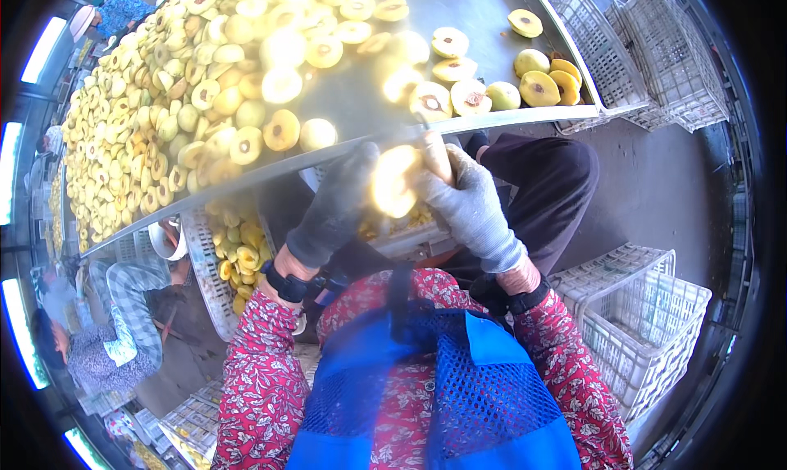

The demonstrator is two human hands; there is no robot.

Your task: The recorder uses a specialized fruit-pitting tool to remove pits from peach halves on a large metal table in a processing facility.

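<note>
Both hands wear knit gloves and meet over my lap, just off the near edge of a metal table. A halved yellow stone fruit, bright with glare, lies between them. My right hand, in a grey glove, grips a slim tool whose tip is lost in glare; its exact kind cannot be told. My left hand, in a darker glove, reaches to the fruit's left side, its fingers blurred. On the table a large heap of halved fruit spreads to the left, and several halves lie at the right corner.
A white plastic crate of fruit pieces stands below at left, with another container of pieces beneath my hands. White crates stand at upper right and lower right. Another person sits at left near a white bucket.
</note>
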